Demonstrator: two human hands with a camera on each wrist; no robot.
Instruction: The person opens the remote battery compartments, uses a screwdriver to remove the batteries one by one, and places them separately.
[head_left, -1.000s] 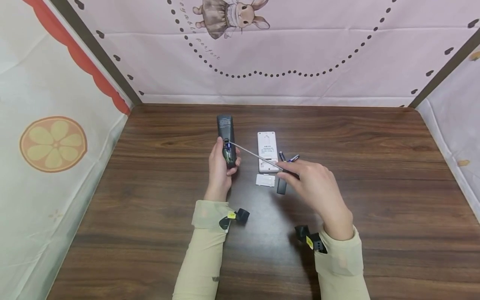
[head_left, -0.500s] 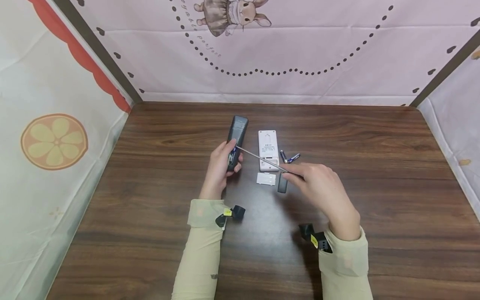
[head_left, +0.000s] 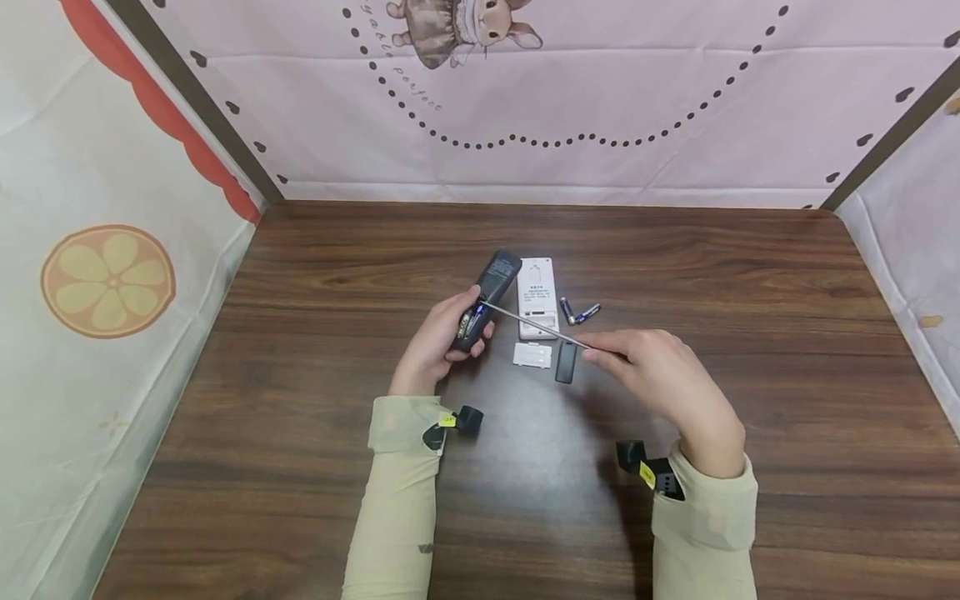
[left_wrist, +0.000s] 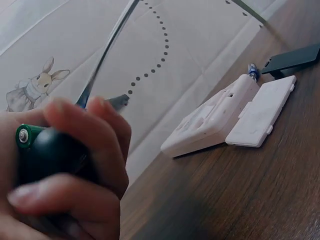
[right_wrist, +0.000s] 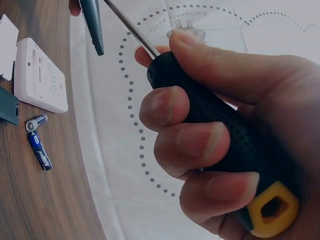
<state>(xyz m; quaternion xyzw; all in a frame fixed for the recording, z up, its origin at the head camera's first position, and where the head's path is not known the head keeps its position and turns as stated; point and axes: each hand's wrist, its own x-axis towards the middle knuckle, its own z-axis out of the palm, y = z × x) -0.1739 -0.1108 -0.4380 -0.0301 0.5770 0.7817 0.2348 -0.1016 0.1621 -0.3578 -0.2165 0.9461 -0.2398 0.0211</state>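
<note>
My left hand [head_left: 433,340] grips a black remote control [head_left: 498,277], its back up and its battery bay uncovered. A green battery [left_wrist: 28,135] shows at the bay's lower end in the left wrist view. My right hand [head_left: 663,379] holds a screwdriver [right_wrist: 215,115] by its black handle with a yellow end. The metal shaft [head_left: 528,322] reaches across to the bay, its tip at the bay's upper end. Whether the tip touches a battery cannot be told.
A white remote control [head_left: 537,292] lies back up on the wooden table [head_left: 300,333], its battery cover [head_left: 532,355] just in front. Beside that lies a black battery cover [head_left: 566,363]. Two blue batteries [right_wrist: 39,150] rest to the right. A cloth wall [head_left: 600,100] stands behind.
The black remote has tilted clockwise and moved right, its far end now beside the white remote. My right hand has shifted slightly right, while the screwdriver tip stays at the bay.
</note>
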